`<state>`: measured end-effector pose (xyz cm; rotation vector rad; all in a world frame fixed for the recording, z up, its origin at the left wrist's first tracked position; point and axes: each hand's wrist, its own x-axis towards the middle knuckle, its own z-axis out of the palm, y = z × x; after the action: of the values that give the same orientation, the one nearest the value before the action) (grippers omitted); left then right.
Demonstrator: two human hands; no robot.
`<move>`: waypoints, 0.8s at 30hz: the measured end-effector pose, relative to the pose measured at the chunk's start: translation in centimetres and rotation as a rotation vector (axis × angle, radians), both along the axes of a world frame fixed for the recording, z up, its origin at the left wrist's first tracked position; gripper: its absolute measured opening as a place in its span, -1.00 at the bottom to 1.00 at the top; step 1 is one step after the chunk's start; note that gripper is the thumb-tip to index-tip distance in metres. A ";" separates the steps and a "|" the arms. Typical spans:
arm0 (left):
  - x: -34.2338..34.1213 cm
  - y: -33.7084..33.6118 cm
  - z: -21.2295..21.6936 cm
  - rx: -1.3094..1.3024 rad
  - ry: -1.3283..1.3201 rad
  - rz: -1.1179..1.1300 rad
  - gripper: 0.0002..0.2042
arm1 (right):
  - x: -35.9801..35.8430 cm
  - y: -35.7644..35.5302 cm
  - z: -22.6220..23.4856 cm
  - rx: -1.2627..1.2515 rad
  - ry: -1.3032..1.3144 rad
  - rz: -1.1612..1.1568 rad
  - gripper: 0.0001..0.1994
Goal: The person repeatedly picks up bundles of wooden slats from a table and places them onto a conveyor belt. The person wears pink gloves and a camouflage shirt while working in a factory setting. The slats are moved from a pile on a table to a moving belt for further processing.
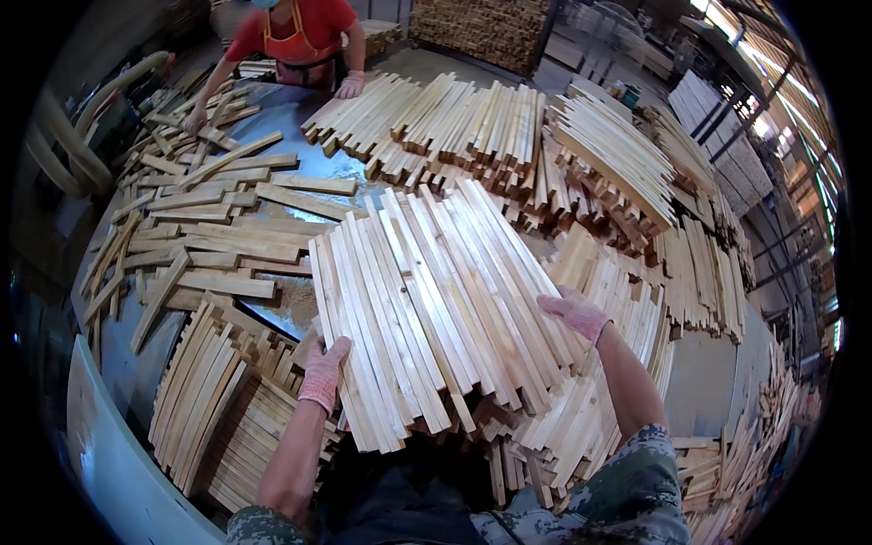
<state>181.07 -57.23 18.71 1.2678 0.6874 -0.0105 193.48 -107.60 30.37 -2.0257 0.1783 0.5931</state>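
A wide row of pale wooden strips (pixel 436 300) lies side by side in front of me, its near ends uneven and close to my body. My left hand (pixel 324 372), in a pinkish knit glove, is closed on the row's left edge, thumb showing on the near side. On the opposite edge, my right hand (pixel 577 313), gloved alike, presses inward with its fingers along the outer strip. The row is clamped between both hands. Its underside is hidden, so I cannot tell how far it is raised off the wood beneath.
Loose wood pieces (pixel 213 236) lie jumbled on the blue-grey table (pixel 300 145) at left. Stacked strips (pixel 472 118) line the far side; more stacks (pixel 609 154) stand to the right. Another stack (pixel 195 381) sits at near left. Across the table, a person in red (pixel 295 36) touches loose pieces.
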 end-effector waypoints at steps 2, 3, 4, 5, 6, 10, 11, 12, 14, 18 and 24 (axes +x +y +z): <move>-0.1 0.4 -0.4 -0.114 0.063 -0.059 -0.32 | 1.0 -0.3 -1.2 0.131 0.066 0.027 -0.53; 0.3 0.1 0.3 -0.177 0.093 -0.102 -0.31 | 1.6 -1.7 -2.2 0.174 0.153 0.039 -0.53; 0.7 0.0 1.8 -0.269 0.180 -0.116 -0.31 | 2.2 -1.9 -2.7 0.220 0.240 0.059 -0.53; 1.0 0.1 1.7 -0.259 0.165 -0.160 -0.33 | 2.2 -2.2 -3.2 0.249 0.221 0.066 -0.53; 1.2 0.4 1.9 -0.247 0.147 -0.204 -0.36 | 2.1 -2.0 -3.4 0.279 0.200 0.073 -0.52; 2.2 0.5 4.7 -0.010 0.052 -0.333 -0.40 | 1.3 -2.1 -4.1 0.310 0.197 0.047 -0.43; 2.9 0.7 5.4 -0.026 0.111 -0.342 -0.41 | 0.4 -2.0 -4.2 0.321 0.182 0.008 -0.40; 3.5 1.2 6.2 -0.042 0.170 -0.337 -0.42 | -0.5 -0.9 -3.1 0.333 0.168 -0.017 -0.38; 4.0 1.1 8.0 -0.090 0.175 -0.310 -0.46 | -1.8 -0.2 -2.5 0.342 0.161 -0.060 -0.32; 3.6 1.7 5.7 -0.221 0.169 -0.246 -0.46 | -2.0 -0.1 -2.0 0.387 0.169 -0.051 -0.23; 2.8 1.8 3.1 -0.296 0.207 -0.256 -0.55 | -3.4 -0.3 -2.5 0.431 0.155 -0.096 -0.13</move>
<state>183.89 -55.39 21.82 1.0688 0.6683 -0.4435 190.11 -107.95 27.89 -1.5486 0.2185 0.6647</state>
